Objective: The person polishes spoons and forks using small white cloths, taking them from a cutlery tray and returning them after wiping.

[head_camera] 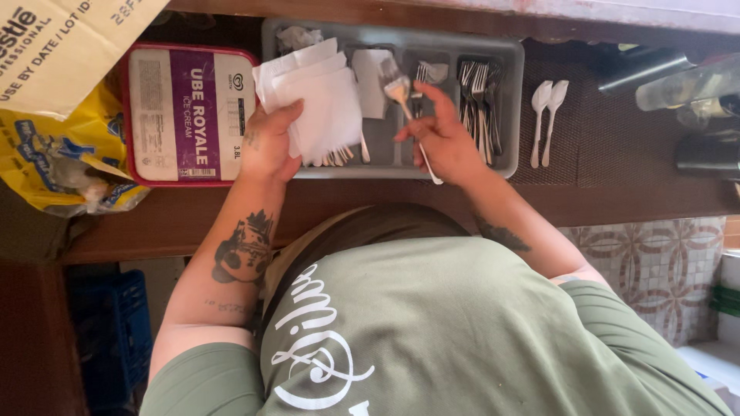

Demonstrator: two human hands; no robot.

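My left hand point(270, 142) grips a bunch of white paper napkins point(316, 96) over the left part of a grey cutlery tray point(509, 100). My right hand point(443, 139) holds a metal fork point(401, 96) over the tray's middle, prongs pointing away from me and handle angled back toward my body. Several forks point(478, 92) lie in the tray's right compartment, and handles of other cutlery show under the napkins.
A rectangular ice cream tub point(185, 115) with a red rim and purple label sits left of the tray on the wooden counter point(193, 216). A yellow bag point(54, 154) and cardboard box point(62, 38) lie far left. Two white plastic spoons point(547, 115) rest right of the tray; dark bottles point(694, 85) stand beyond.
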